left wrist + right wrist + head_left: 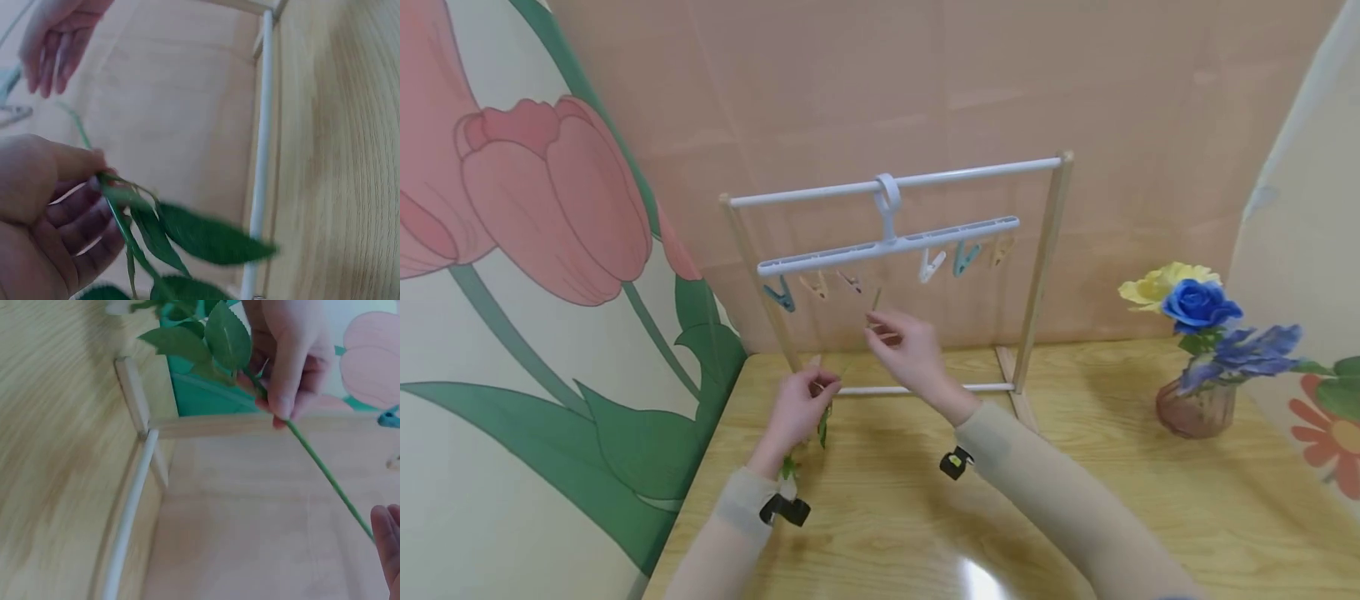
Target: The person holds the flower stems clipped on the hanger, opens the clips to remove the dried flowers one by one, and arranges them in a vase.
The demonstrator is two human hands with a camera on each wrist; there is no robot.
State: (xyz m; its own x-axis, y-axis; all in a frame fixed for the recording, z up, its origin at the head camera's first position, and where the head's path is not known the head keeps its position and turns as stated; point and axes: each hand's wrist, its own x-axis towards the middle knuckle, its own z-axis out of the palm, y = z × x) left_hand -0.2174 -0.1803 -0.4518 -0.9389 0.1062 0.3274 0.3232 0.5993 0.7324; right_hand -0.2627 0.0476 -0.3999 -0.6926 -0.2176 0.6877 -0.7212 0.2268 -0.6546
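Note:
A leafy flower is held upside down, its green stem (325, 472) slanting up and its leaves (209, 237) low. A white bloom (787, 486) shows partly beside the left wrist. My left hand (801, 404) pinches the stem near the leaves between thumb and fingers. Higher up, my right hand (913, 350) is at the upper stem; thumb and index finger appear to meet on it, with a short piece beyond them. That contact is blurred and partly hidden. Just above the hands hangs a pale hanger (850, 252) with several clothespins, including a white one (932, 266).
The hanger hooks over the top bar (977, 173) of a wooden stand, whose right post (1043, 267) meets a low white rod (962, 388). At the right of the wood-grain table (1120, 517), a pink glass vase (1195, 410) bears yellow, blue and purple flowers.

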